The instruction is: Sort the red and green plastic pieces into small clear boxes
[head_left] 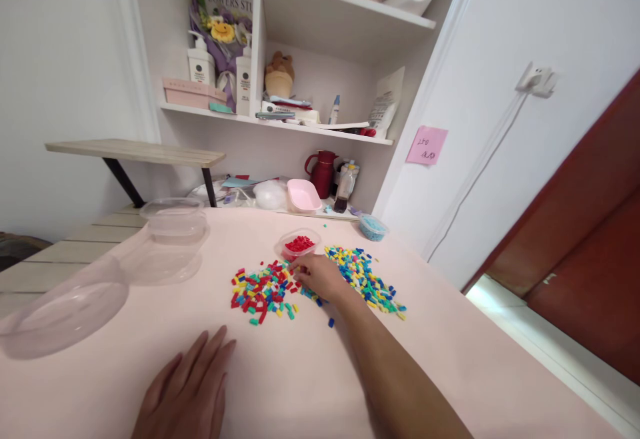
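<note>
At the centre of the frame, a small clear plastic tub (281, 247) holds a heap of bright red pieces (299, 244). Farther right, near the table's far edge, a lidded-looking clear tub of light-blue pieces (373, 228) sits well apart from it. These two lots are gathered by colour, but much is left loose: a mixed heap of red, yellow, green, white and blue plastic pieces (263, 291) lies just in front of the red tub, and a second, mostly blue, yellow and green heap (367, 282) spreads to its right. Plenty of red shows in the first heap, so I judge the red lot only partly gathered

The right hand (317, 273) reaches between the heaps, fingers curled down at the first one's right edge; whether they pinch a piece, I cannot tell. The left hand (187, 385) lies palm down at the lower left, fingers slightly spread, on the pale pink tabletop (285, 385). Large clear plastic containers (75, 305) stand at the left
</note>
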A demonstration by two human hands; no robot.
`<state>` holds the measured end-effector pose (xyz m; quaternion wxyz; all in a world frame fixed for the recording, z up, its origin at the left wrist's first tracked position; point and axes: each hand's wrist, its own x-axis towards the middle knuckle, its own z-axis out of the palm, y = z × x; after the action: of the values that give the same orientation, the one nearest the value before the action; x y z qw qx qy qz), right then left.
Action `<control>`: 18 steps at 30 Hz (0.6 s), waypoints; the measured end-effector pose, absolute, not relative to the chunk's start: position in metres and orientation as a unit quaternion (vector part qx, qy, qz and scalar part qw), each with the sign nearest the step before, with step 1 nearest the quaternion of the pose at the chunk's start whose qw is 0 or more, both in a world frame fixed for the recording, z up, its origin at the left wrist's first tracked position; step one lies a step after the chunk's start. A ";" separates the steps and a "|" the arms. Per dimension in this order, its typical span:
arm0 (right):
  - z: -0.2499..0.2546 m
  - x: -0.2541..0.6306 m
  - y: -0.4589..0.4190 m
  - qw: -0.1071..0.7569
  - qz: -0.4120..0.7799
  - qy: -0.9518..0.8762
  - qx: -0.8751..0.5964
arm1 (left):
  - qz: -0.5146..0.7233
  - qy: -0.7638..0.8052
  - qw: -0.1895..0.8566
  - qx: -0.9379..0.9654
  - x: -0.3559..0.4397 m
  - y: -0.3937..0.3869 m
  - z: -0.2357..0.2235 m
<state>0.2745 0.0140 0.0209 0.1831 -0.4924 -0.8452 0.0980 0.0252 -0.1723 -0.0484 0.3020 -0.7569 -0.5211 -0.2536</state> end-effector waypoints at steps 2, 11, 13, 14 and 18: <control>0.021 0.275 0.015 0.179 0.099 -0.844 -0.496 | -0.253 -0.521 0.299 -0.759 0.025 -0.173 -0.049; 0.020 0.272 0.014 0.188 0.091 -0.832 -0.514 | -0.258 -0.527 0.285 -0.758 0.024 -0.173 -0.050; 0.020 0.275 0.013 0.209 0.109 -0.832 -0.502 | -0.256 -0.529 0.285 -0.757 0.023 -0.172 -0.051; 0.020 0.276 0.013 0.231 0.127 -0.832 -0.488 | -0.256 -0.529 0.286 -0.757 0.023 -0.172 -0.051; 0.022 0.278 0.021 0.410 0.200 -0.784 -0.421 | -0.255 -0.525 0.294 -0.757 0.025 -0.173 -0.049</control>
<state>0.2781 0.0214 0.0219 0.4099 -0.4212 -0.7840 0.1996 0.0247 -0.1730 -0.0491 0.2938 -0.7569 -0.5250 -0.2553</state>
